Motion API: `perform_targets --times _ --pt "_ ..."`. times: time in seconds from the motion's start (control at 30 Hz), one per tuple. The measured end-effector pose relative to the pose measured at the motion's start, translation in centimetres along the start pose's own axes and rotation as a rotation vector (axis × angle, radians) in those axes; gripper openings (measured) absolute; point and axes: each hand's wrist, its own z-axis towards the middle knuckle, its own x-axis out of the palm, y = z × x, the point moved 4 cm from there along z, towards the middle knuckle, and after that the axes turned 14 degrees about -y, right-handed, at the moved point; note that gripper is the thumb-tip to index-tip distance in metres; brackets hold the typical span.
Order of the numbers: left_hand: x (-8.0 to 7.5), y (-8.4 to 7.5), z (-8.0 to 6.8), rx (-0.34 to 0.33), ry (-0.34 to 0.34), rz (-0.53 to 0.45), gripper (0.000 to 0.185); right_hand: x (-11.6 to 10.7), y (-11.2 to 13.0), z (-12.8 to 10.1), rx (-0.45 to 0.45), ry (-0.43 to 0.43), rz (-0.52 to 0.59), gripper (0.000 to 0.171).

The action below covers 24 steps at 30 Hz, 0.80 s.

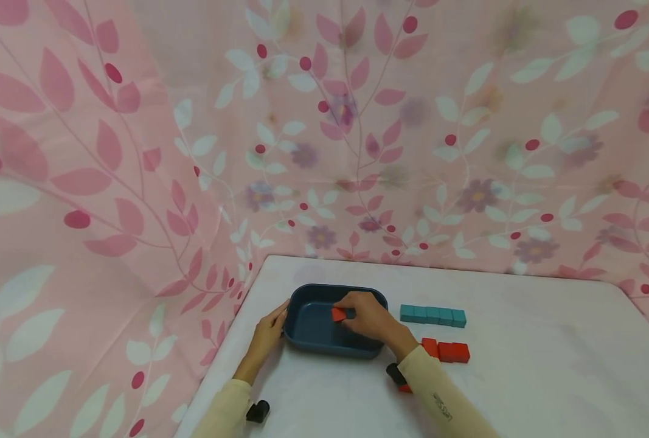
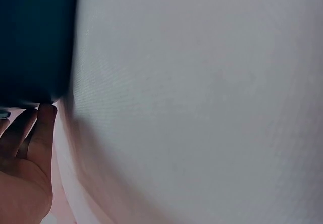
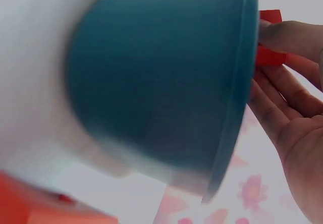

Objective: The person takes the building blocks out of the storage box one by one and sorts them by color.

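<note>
A dark blue rectangular container [image 1: 332, 350] with rounded corners stands on the white table. My left hand [image 1: 268, 334] lies along its left end; in the left wrist view the fingers [image 2: 43, 138] are fairly straight and touch the outer wall. Above the container's inside, my right hand [image 1: 370, 316] pinches a red block [image 1: 337, 314] between thumb and fingers. The right wrist view shows that red block [image 3: 271, 56] beyond the rim, partly covered by the thumb. The container's right part is hidden behind the right hand.
To the right of the container, several teal blocks [image 1: 432, 314] form a row. Nearer the front lie red blocks [image 1: 454, 352], some partly hidden by the right forearm. The white table [image 1: 537, 365] meets a floral curtain [image 1: 357, 152] at its back and left.
</note>
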Motion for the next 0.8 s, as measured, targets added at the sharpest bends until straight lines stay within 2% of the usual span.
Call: perform_targets --times 0.2,0.37,0.6,0.8 --pt "0.0 -0.2 0.2 0.013 -0.008 0.023 0.038 -2.2 -0.9 -1.2 0.042 -0.046 -0.002 0.038" --pt "0.1 -0.2 0.3 0.007 -0.007 0.014 0.039 -4.1 -1.5 -2.3 0.113 -0.043 -0.024 0.039" --pt "0.1 0.1 -0.1 -0.003 0.003 0.002 0.04 -6.9 -2.1 -4.8 0.234 -0.04 0.028 0.04" --pt "0.1 0.2 -0.1 -0.021 0.007 -0.022 0.039 -8.7 -3.0 -6.9 0.293 -0.046 -0.006 0.041"
